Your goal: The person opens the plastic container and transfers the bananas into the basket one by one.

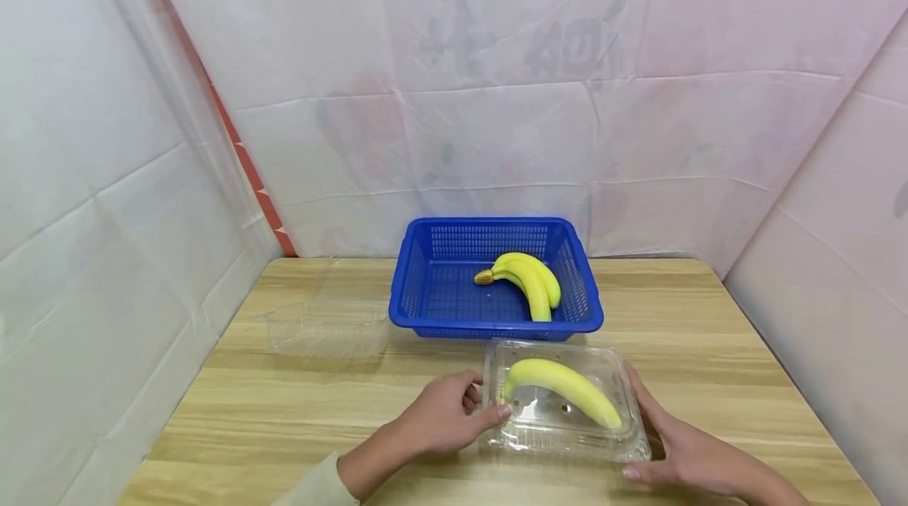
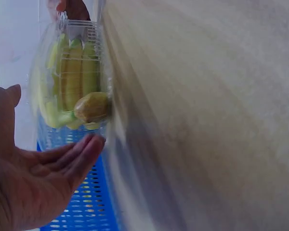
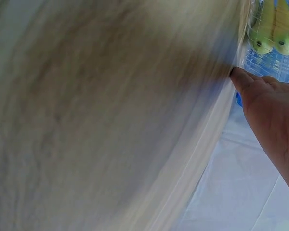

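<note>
A clear plastic clamshell box lies lidded on the table, a yellow banana showing through its top. Several banana shapes and a brown stem appear through the plastic in the left wrist view; I cannot tell how many lie inside. At the box's left side is my left hand, fingers straight against it, as the left wrist view shows, and thumb spread. My right hand touches the opposite side with extended fingers, its thumb near the front corner. Banana tips show beyond it in the right wrist view.
Behind the box stands a blue plastic basket with a bunch of bananas in it. Left of the basket sits another clear clamshell with its lid raised. White sheeting encloses the wooden table at the back and sides.
</note>
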`<state>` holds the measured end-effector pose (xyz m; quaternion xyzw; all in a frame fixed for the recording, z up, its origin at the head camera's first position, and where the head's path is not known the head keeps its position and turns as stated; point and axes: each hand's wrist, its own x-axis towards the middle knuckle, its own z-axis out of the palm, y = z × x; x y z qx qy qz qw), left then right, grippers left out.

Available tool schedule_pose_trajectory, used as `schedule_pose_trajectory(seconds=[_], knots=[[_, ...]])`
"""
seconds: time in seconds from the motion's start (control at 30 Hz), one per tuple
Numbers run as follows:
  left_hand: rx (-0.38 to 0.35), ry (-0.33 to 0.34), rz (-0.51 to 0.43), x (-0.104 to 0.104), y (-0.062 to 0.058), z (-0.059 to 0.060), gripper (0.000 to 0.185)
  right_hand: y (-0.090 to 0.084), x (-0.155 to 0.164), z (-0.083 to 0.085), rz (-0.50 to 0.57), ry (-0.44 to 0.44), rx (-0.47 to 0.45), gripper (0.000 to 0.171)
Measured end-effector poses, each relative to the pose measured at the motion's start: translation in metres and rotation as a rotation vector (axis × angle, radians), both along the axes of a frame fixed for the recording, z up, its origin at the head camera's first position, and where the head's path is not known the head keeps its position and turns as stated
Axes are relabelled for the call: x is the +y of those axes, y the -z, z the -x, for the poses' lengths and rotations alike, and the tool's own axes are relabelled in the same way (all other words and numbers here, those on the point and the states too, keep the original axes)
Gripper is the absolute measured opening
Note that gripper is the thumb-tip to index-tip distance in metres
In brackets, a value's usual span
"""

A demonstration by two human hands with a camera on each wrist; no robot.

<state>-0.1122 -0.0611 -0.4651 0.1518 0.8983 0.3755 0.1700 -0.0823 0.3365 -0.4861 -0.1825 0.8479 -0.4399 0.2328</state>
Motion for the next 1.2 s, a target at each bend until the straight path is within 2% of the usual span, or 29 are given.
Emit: schedule_pose_trajectory(seconds=[0.13, 0.23, 0.3, 0.43, 0.53, 0.67, 0.8, 1.0, 1.2], knots=[[0.165, -0.054, 0.098, 0.003, -0.007, -0.001, 0.089, 0.000, 0.000, 0.001, -0.006, 0.001, -0.004, 0.130], [0.303, -0.032, 0.132, 0.006, -0.012, -0.001, 0.089, 0.000, 0.000, 0.002, 0.011, 0.002, -0.028, 0.131], [0.395, 0.029, 0.142, 0.009, -0.014, -0.001, 0.088, 0.000, 0.000, 0.002, 0.014, 0.004, -0.034, 0.132], [0.599, 0.233, 0.182, 0.018, -0.017, 0.002, 0.090, -0.001, -0.001, 0.002, 0.014, 0.009, -0.044, 0.132], [0.707, 0.361, 0.243, 0.027, -0.016, 0.006, 0.093, -0.002, -0.002, 0.001, 0.022, 0.007, -0.045, 0.132], [0.753, 0.467, 0.352, 0.041, -0.014, 0.013, 0.096, -0.003, -0.004, 0.001, 0.048, 0.001, -0.039, 0.130], [0.749, 0.525, 0.442, 0.053, -0.012, 0.017, 0.098, -0.003, -0.004, 0.000, 0.073, -0.009, -0.036, 0.128], [0.727, 0.527, 0.474, 0.065, -0.010, 0.020, 0.100, -0.003, -0.003, 0.001, 0.051, -0.011, -0.020, 0.121], [0.709, 0.524, 0.510, 0.071, -0.010, 0.019, 0.102, -0.001, -0.002, 0.002, 0.020, -0.001, -0.027, 0.124]])
